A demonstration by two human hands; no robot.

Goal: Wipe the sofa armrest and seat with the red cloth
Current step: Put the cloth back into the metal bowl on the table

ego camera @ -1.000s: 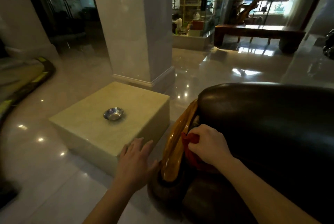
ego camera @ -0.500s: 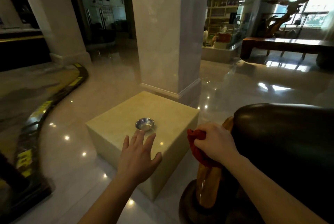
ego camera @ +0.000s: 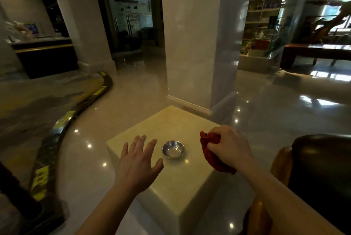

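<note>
The red cloth [ego camera: 213,156] is bunched in my right hand [ego camera: 228,146], which is held above the right part of a cream stone block [ego camera: 182,187]. My left hand [ego camera: 139,161] hovers over the block's left part with fingers spread and nothing in it. The dark leather sofa armrest [ego camera: 321,166] with its glossy wooden front trim [ego camera: 281,164] lies at the lower right, apart from the cloth. The sofa seat is out of view.
A small metal bowl [ego camera: 173,149] sits on the block between my hands. A white marble pillar [ego camera: 197,41] rises just behind the block. A curved dark floor strip with yellow marks [ego camera: 62,124] runs at the left. A wooden bench [ego camera: 315,52] stands far right.
My right hand has lifted the red cloth off the sofa armrest and carried it left over the stone block. The view has swung left, leaving the sofa at the right edge.
</note>
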